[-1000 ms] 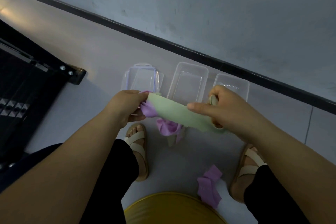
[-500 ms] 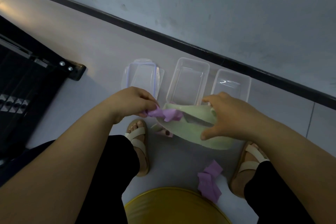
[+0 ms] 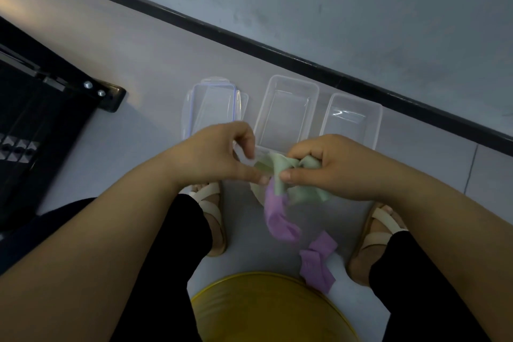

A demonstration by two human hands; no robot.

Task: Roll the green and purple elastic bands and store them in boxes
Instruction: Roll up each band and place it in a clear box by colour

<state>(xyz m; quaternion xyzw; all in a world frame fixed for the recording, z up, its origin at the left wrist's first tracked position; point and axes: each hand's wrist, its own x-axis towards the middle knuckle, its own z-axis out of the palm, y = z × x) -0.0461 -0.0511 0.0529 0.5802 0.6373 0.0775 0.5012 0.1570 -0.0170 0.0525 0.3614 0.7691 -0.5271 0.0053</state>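
Note:
My right hand grips the bunched green band in front of the boxes, its thumb pressing a fold of it. A purple band hangs blurred below the spot where my two thumbs meet. My left hand has curled fingers, and its thumb tip pinches the top of that purple band against the green one. A second purple band lies crumpled on the floor between my feet. Two clear open boxes stand by the wall, the middle box and the right box, both with nothing inside.
Clear lids are stacked left of the boxes. A black frame stands at the left. A yellow stool seat is under me. My sandalled feet flank the floor patch, and a dark skirting line runs along the wall.
The green band, stretched flat between both hands a second ago, is now bunched in my right hand. Both hands came together, and the purple band dropped to hang below them.

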